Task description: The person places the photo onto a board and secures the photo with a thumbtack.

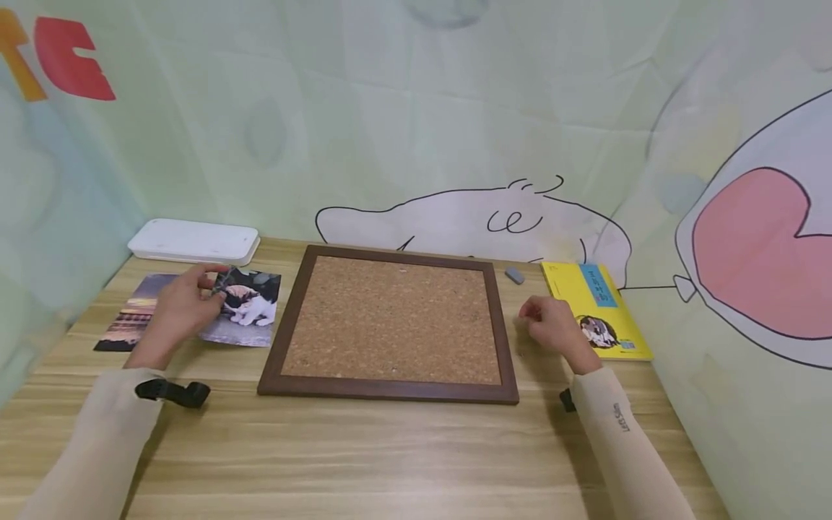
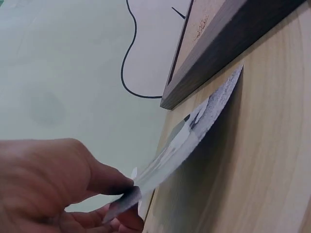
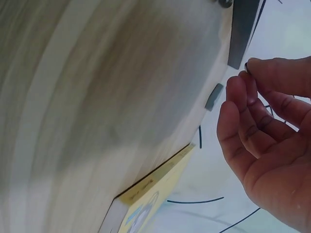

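Pinching a cat photo (image 1: 250, 307) at its upper corner, your left hand (image 1: 182, 303) has thumb and fingers closed on the print's edge. The head view shows the picture side: a black-and-white cat on a dark ground, the print lying beside the cork board (image 1: 390, 321), over another photo (image 1: 130, 318) of a sunset scene. Your left wrist view shows what the head view does not: the cat photo (image 2: 194, 141) is bowed and lifted off the table (image 2: 272, 160), its far corner down near the cork board's frame (image 2: 228, 41), its near corner caught between your fingertips (image 2: 114, 182). From there its long axis runs away from your fingers toward the frame.

Your right hand (image 1: 552, 325) hovers between the cork board and a yellow book (image 1: 601, 310), fingers curled. Your right wrist view alone shows a small dark object (image 3: 247, 66) nipped between thumb and fingertips (image 3: 238, 90); what it is cannot be told. A grey eraser (image 3: 214, 96) lies beyond those fingers.
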The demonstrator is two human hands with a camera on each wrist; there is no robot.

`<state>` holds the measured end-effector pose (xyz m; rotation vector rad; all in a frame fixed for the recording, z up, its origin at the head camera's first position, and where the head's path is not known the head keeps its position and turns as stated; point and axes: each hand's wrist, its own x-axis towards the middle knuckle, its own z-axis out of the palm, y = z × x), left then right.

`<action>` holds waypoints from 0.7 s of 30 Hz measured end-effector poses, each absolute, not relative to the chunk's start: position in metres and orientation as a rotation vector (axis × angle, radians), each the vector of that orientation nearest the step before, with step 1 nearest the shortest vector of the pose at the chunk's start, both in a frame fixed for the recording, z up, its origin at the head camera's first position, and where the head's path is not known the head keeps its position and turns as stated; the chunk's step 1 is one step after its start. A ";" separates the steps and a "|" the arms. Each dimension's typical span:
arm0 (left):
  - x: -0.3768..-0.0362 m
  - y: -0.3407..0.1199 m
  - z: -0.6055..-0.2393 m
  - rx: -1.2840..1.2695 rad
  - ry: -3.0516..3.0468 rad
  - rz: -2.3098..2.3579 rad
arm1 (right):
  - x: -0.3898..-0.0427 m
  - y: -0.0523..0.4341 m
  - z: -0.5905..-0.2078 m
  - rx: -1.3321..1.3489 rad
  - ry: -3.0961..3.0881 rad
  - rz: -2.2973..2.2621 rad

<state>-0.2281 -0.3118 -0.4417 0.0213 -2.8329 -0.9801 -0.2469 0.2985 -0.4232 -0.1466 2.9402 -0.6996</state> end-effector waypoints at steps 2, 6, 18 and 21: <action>-0.228 -0.311 -0.440 0.037 -2.807 -0.981 | -0.247 0.297 -0.424 -0.158 2.943 -0.718; -0.228 -0.310 -0.436 0.077 -2.771 -0.973 | -0.247 0.293 -0.424 -0.185 2.945 -0.744; -0.226 -0.297 -0.417 0.166 -2.710 -1.119 | -0.244 0.280 -0.416 -0.209 2.924 -0.935; -0.226 -0.292 -0.414 0.160 -2.709 -1.158 | -0.243 0.273 -0.417 -0.275 2.952 -0.978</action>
